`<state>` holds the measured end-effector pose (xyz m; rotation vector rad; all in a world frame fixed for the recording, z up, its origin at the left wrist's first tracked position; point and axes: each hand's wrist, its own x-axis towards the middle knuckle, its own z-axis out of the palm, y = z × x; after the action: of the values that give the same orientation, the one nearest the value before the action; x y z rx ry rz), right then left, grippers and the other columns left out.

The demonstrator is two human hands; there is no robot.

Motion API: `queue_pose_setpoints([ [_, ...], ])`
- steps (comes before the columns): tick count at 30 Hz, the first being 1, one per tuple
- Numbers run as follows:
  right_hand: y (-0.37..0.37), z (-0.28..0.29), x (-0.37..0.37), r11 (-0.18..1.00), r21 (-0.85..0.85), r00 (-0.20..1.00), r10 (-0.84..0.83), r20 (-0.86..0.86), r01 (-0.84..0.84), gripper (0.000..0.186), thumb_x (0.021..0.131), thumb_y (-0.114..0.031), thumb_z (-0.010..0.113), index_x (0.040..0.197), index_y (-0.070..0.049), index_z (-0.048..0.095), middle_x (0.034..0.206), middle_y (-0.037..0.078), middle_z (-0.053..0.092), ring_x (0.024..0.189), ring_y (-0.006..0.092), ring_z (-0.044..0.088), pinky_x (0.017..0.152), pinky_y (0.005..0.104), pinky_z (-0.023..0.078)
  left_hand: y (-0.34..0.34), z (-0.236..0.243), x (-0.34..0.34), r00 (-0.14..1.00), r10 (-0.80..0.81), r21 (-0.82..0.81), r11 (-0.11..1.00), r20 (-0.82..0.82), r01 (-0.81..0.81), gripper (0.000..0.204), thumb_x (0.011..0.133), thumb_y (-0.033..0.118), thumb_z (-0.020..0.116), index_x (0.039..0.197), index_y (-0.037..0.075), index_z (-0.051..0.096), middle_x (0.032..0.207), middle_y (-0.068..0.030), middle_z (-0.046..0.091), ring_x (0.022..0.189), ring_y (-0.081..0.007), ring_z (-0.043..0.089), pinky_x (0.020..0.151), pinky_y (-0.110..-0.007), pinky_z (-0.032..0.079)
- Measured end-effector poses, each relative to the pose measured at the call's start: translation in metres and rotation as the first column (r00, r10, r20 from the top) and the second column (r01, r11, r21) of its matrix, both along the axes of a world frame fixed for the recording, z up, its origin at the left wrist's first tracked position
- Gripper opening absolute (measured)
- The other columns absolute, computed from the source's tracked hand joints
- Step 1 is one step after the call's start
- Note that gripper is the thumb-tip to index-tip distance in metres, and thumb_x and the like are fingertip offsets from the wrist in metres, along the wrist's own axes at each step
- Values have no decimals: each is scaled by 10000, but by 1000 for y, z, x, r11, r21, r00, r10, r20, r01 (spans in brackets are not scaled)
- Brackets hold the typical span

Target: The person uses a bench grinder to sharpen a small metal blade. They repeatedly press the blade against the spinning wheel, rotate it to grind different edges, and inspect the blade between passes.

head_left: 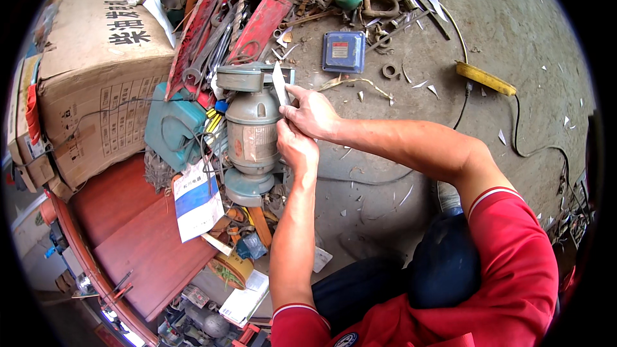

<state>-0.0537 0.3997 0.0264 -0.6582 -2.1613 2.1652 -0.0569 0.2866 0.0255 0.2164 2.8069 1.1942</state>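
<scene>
A pointed white strip (279,83), which looks like stiff paper or thin sheet, stands upright in my right hand (315,112), its fingers and thumb closed on the lower part. Right below, my left hand (298,148) is closed against the right one; what its fingers grip is hidden. Just left of both hands stands a grey-green machine (252,135) with a rounded body, a pale label and wider housings at top and bottom, like a bench grinder on end. The strip's edge overlaps its top housing, and I cannot tell if they touch.
A large cardboard box (103,58) and a red tool tray (202,32) with wrenches lie left. Ahead are a blue square box (343,53) and scattered metal parts. A yellow power strip (486,78) trails black cable at right. Dark red boards (141,231) lie lower left; white scraps litter the floor.
</scene>
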Motion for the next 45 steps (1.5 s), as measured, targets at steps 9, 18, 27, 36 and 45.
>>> queue_pose_setpoints([
  [9, -1, -11, -10, 994, 47, 995, -96, -15, 96, 522, 946, -222, 615, 1400, 24, 538, 1008, 278, 718, 995, 388, 714, 907, 448, 533, 14, 8, -13, 1000, 0, -95, 996, 24, 2, 340, 1036, 233, 525, 965, -85, 620, 870, -206, 701, 800, -240, 650, 715, -410, 519],
  [18, 0, -9, -21, 987, -79, 987, -136, 81, 143, 464, 896, -222, 623, 1305, -5, 593, 1093, 286, 691, 1082, 452, 650, 933, 521, 504, 7, 3, -35, 995, -40, -24, 999, 96, 43, 387, 1025, 284, 511, 921, -64, 643, 806, -278, 675, 729, -437, 638, 697, -498, 484],
  [27, 2, -11, -27, 979, -98, 981, -167, 102, 177, 448, 896, -228, 657, 1288, -19, 603, 1084, 275, 698, 1070, 455, 654, 933, 518, 504, 5, -4, -49, 992, -56, -10, 998, 110, 57, 370, 1012, 248, 517, 914, -81, 653, 760, -267, 661, 694, -366, 637, 671, -463, 479],
  [36, -2, -12, -26, 987, -54, 982, -144, 121, 152, 411, 885, -237, 679, 1219, -5, 622, 1065, 263, 703, 1055, 453, 656, 921, 521, 506, 1, -4, -44, 991, -9, 3, 1000, 134, 8, 368, 1006, 243, 521, 938, -95, 651, 792, -284, 679, 707, -380, 655, 685, -478, 491],
  [45, -5, -7, -14, 995, -6, 992, -102, 75, 103, 534, 911, -210, 675, 1366, 45, 560, 915, 252, 730, 919, 366, 731, 841, 446, 549, -2, -2, -29, 999, -11, -68, 998, 38, 14, 364, 1015, 252, 517, 937, -82, 642, 809, -292, 678, 742, -440, 661, 698, -507, 489],
])
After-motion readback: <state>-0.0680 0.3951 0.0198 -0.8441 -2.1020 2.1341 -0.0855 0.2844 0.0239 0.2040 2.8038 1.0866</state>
